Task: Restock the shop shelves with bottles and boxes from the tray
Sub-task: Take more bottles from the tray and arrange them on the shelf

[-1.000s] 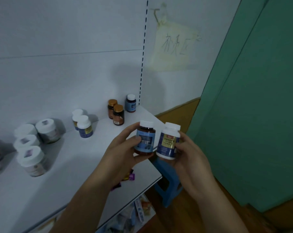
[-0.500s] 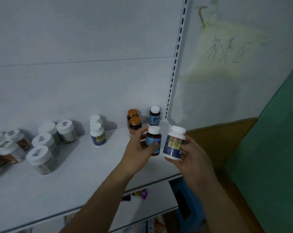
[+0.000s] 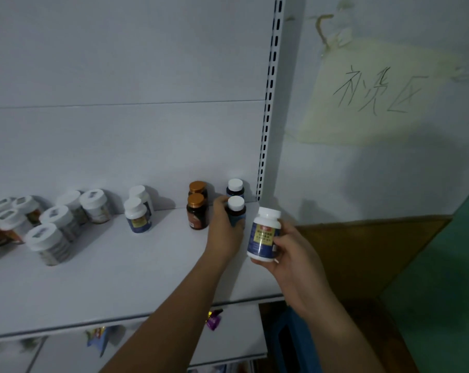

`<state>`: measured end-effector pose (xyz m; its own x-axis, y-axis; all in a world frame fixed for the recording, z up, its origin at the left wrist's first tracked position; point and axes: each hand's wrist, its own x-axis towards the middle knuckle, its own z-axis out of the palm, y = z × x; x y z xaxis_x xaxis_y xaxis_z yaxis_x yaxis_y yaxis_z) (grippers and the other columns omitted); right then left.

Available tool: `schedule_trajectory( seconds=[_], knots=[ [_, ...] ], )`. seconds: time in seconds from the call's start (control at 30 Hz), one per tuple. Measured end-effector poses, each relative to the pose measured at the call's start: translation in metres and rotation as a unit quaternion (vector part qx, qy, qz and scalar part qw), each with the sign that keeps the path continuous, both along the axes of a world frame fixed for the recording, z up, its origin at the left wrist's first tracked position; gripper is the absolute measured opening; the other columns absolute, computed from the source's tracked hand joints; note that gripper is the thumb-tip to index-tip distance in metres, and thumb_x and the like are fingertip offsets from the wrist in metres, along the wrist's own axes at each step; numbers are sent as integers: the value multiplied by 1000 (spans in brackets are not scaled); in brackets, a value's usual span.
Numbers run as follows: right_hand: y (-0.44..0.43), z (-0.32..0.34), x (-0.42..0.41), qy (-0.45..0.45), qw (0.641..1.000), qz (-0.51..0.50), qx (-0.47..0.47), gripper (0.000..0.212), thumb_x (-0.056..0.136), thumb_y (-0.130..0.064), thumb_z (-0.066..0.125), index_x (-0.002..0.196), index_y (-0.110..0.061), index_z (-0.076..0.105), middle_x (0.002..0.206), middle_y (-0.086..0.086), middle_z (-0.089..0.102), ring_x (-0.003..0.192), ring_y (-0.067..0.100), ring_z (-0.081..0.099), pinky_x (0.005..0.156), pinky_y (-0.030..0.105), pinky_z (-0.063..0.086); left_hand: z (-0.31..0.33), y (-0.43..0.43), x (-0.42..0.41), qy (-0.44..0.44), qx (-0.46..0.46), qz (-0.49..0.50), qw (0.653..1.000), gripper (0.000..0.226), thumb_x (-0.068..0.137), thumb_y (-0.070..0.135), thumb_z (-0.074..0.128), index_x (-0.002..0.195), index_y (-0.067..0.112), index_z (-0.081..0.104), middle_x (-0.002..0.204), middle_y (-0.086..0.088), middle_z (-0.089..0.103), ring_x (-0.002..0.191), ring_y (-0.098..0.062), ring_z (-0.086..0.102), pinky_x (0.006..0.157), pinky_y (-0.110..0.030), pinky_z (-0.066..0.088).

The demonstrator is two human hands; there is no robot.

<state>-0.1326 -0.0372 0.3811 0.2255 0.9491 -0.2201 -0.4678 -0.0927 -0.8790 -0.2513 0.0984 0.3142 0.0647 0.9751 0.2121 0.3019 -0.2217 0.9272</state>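
Now: at shelf (image 3: 120,278), right of amber bottles (image 3: 197,214), left hand (image 3: 224,232) wraps dark bottle (image 3: 236,211) just ahead of its twin (image 3: 235,187). Best set base flat, label outward, then release. White bottle (image 3: 264,234) gripped in right hand (image 3: 295,251), near shelf's right end. Fingers hide base contact; tray unseen.

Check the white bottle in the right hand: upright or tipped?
Upright, near enough: white bottle sits cap up, base down, held by the right hand.
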Motion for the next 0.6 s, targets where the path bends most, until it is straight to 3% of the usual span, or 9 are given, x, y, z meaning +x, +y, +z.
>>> schedule_trajectory(
  seconds=[0.23, 0.5, 0.6],
  knots=[
    [0, -4, 13, 2, 1000, 18, -3, 42, 100, 4, 47, 129, -16, 68, 120, 16, 73, 114, 33, 68, 87, 45, 59, 9, 8, 15, -12, -4, 29, 999, 62, 93, 1, 73, 144, 14, 40, 131, 3, 54, 123, -14, 53, 107, -31, 46],
    [1, -8, 19, 0, 1000, 25, -1, 41, 100, 3, 49, 129, -17, 69, 120, 15, 73, 117, 34, 67, 88, 45, 59, 5, 11, 16, 4, -2, 37, 999, 67, 93, 0, 73, 148, 16, 39, 144, -2, 53, 135, -17, 49, 112, -31, 43],
    [1, -11, 19, -10, 1000, 27, 2, 42, 99, 4, 49, 130, -19, 69, 122, 14, 72, 117, 33, 67, 86, 42, 59, 15, 2, 14, -5, -3, 25, 1000, 73, 93, 1, 74, 153, 15, 35, 137, 8, 49, 134, -11, 47, 105, -16, 39]
  ],
)
